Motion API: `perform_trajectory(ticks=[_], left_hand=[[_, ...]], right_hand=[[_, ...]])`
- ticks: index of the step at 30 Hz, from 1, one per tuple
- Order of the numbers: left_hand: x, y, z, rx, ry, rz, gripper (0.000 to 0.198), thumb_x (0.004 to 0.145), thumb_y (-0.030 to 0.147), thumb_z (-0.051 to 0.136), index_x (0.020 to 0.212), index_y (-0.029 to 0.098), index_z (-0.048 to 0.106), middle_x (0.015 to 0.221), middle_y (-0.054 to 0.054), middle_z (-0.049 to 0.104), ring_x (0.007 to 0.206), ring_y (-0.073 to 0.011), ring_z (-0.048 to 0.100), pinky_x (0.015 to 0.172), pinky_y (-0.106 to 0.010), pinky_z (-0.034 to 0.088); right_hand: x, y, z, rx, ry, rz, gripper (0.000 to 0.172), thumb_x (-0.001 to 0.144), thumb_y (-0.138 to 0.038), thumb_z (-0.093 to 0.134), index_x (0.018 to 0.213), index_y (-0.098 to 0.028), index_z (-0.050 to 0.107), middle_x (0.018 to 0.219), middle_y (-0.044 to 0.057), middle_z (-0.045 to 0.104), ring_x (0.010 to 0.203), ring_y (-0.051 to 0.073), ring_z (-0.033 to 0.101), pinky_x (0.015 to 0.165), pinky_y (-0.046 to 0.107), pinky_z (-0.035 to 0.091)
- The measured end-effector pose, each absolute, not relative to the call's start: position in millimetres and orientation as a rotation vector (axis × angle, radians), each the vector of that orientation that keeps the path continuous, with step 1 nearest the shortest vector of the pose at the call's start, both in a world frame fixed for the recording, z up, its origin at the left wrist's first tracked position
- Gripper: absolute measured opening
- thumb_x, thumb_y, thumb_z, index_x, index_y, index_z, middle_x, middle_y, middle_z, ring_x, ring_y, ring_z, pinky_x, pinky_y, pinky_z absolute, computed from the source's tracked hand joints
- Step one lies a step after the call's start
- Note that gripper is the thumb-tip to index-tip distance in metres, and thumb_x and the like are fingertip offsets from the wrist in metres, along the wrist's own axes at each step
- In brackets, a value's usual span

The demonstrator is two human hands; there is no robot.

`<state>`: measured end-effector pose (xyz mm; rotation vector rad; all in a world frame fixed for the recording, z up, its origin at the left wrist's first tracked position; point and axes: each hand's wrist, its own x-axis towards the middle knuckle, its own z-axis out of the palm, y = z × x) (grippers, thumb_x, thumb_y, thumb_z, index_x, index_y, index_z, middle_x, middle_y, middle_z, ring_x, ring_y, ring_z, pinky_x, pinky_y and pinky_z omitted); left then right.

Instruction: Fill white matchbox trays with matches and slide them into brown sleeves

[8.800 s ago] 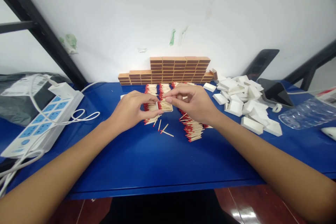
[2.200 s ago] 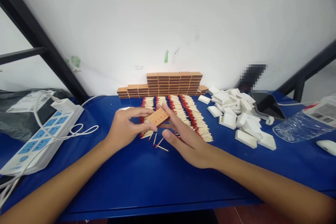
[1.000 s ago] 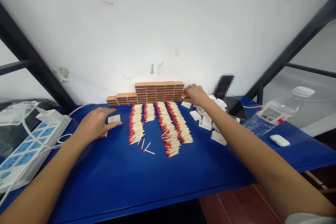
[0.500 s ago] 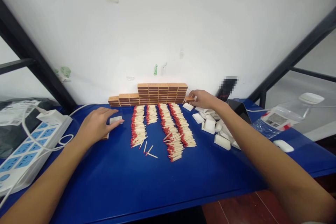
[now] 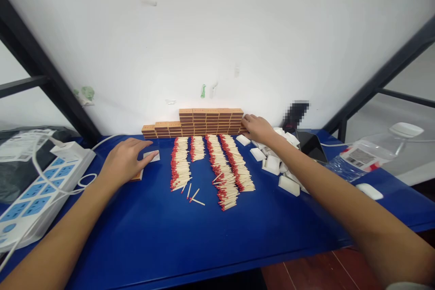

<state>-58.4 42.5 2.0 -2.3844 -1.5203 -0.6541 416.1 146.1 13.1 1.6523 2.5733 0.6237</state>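
My left hand rests on the blue table, fingers apart, over a matchbox partly hidden under the palm. A small white tray lies by its thumb. At the right end of the stacked matchboxes against the wall, my right hand has its fingers closed around a matchbox that is mostly hidden. Red-tipped matches lie in several rows in front of the stack, with a few loose matches nearer me. White inner trays are heaped under my right forearm.
A white power strip with cables and a dark package are at the left. To the right are a dark phone-like object, a clear plastic bottle and a white mouse. Black metal bars frame both sides.
My right hand has closed in at the stack's right end, and the matchbox it holds is now lower and more hidden. The view has shifted slightly; my left hand is nearly still.
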Motion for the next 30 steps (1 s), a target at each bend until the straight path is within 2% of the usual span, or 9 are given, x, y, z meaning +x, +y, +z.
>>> perform_trajectory(ticks=[9, 21, 26, 30], left_hand=[[-62, 46, -3, -2.347, -1.506, -0.648, 0.053, 0.102, 0.057, 0.049, 0.117, 0.016, 0.078, 0.116, -0.016, 0.080, 0.109, -0.0361, 0.074, 0.099, -0.047, 0.056], [-64, 47, -5, -2.323, -1.468, -0.664, 0.053, 0.102, 0.056, 0.050, 0.116, 0.013, 0.079, 0.114, -0.017, 0.080, 0.108, -0.0364, 0.075, 0.097, -0.047, 0.057], [-63, 46, -4, -2.310, -1.477, -0.667, 0.056, 0.103, 0.057, 0.049, 0.116, 0.011, 0.079, 0.111, -0.018, 0.080, 0.106, -0.0369, 0.075, 0.096, -0.048, 0.057], [-62, 45, -3, -2.305, -1.462, -0.684, 0.057, 0.104, 0.056, 0.049, 0.115, 0.009, 0.080, 0.110, -0.019, 0.080, 0.104, -0.0369, 0.076, 0.094, -0.047, 0.058]], right_hand=[[420, 147, 13, 1.626, 2.557, 0.749, 0.036, 0.094, -0.027, 0.058, 0.125, -0.008, 0.056, 0.122, 0.023, 0.065, 0.108, 0.035, 0.058, 0.077, 0.040, 0.041], [423, 151, 7, 1.621, 2.577, 0.781, 0.027, 0.101, -0.029, 0.053, 0.122, -0.013, 0.054, 0.122, 0.022, 0.064, 0.108, 0.035, 0.059, 0.077, 0.039, 0.041], [425, 152, 8, 1.628, 2.599, 0.788, 0.035, 0.099, -0.037, 0.056, 0.124, -0.012, 0.052, 0.121, 0.022, 0.063, 0.108, 0.036, 0.058, 0.079, 0.040, 0.043], [424, 153, 3, 1.624, 2.617, 0.795, 0.029, 0.099, -0.027, 0.053, 0.123, -0.012, 0.052, 0.120, 0.022, 0.063, 0.107, 0.035, 0.058, 0.077, 0.040, 0.043]])
